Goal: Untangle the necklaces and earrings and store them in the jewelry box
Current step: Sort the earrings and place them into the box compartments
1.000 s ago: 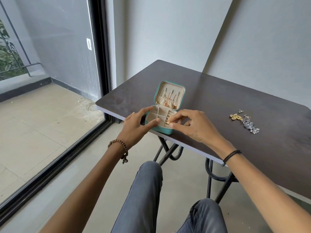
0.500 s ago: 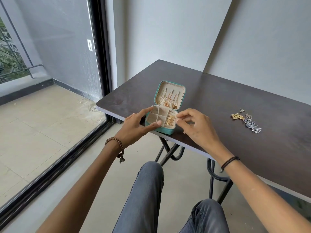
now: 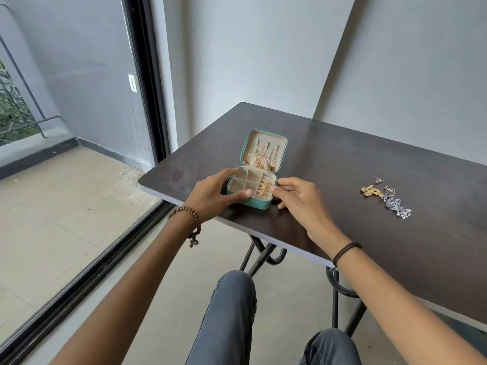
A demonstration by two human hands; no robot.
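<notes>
On the dark table [image 3: 342, 159] your left hand [image 3: 210, 192] grips the open jewelry box [image 3: 261, 204]. Your right hand [image 3: 303, 201], fingers loose and holding nothing, touches its right edge; earrings [image 3: 387, 198] lie well right of that hand.

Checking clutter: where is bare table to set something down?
Bare table between the jewelry box and the loose earrings, and behind the box toward the wall. Crowded at the near corner: left hand and right hand flank the box.
</notes>
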